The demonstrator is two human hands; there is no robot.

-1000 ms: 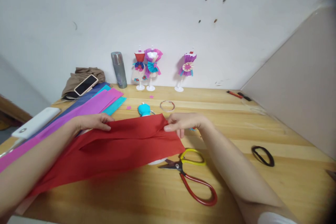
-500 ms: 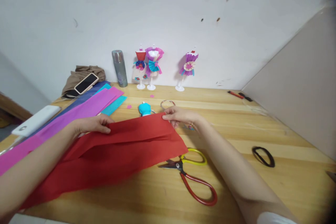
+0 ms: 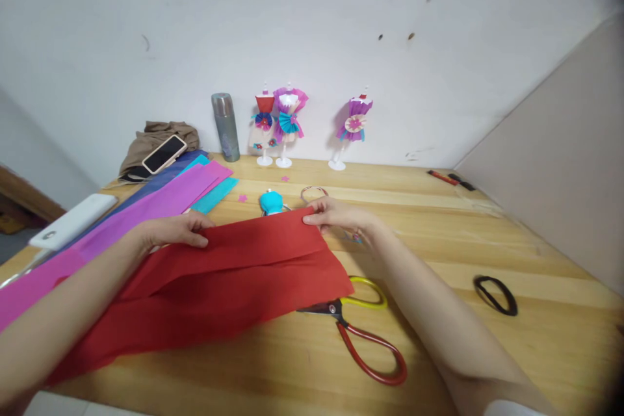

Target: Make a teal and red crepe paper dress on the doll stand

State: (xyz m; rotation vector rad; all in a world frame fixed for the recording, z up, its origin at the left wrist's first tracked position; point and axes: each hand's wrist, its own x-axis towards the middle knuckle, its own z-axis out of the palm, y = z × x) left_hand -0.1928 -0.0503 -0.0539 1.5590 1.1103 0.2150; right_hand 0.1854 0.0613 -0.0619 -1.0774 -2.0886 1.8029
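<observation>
A long sheet of red crepe paper [image 3: 234, 279] with a lengthwise fold stretches across the front of the table. My left hand [image 3: 182, 232] pinches its upper edge near the middle. At the upper right corner, my right hand [image 3: 331, 214] grips the paper between thumb and fingers. Scissors [image 3: 361, 328] with one yellow and one red handle lie partly under the paper's right end, blades toward the left. Just behind the paper is a small turquoise-wrapped dress form [image 3: 272, 203], its lower part hidden. A patterned ring-shaped band [image 3: 314, 193] lies behind my right hand.
Three small dressed stands [image 3: 264, 120] line the wall beside a grey thermos [image 3: 225, 129]. Purple crepe paper [image 3: 160, 208], a phone [image 3: 164, 154], brown cloth [image 3: 146, 140] and a white device [image 3: 73, 221] occupy the left side. A black hair tie [image 3: 496, 294] and red cutter [image 3: 442, 177] lie at right.
The view has shifted slightly, so everything sits a little further right. Both hands keep their hold on the red crepe paper, whose right end covers slightly more of the scissors.
</observation>
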